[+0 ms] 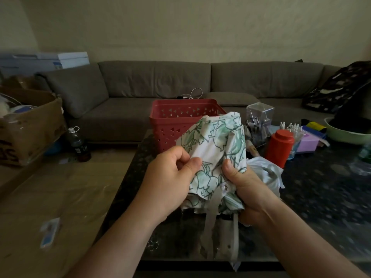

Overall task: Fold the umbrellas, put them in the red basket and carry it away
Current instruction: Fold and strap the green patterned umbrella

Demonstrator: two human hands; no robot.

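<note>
I hold a white umbrella with a green leaf print (215, 145) upright over the dark table, its fabric bunched. My left hand (170, 177) pinches a fold of the fabric on the left side. My right hand (247, 189) grips the lower part of the umbrella, thumb pressed on the cloth near a metal snap. A strap hangs below. The red basket (170, 125) stands just behind the umbrella on the table's far left corner. A pale grey bundle of fabric (267, 173), perhaps another umbrella, lies to the right behind my right hand.
On the dark table (321, 197) to the right stand a red canister (280, 147), a clear box of pens (259, 121), a purple box and a green bowl (347, 133). A grey sofa (180, 87) runs behind. A cardboard box (30, 127) and bottle (78, 143) sit left.
</note>
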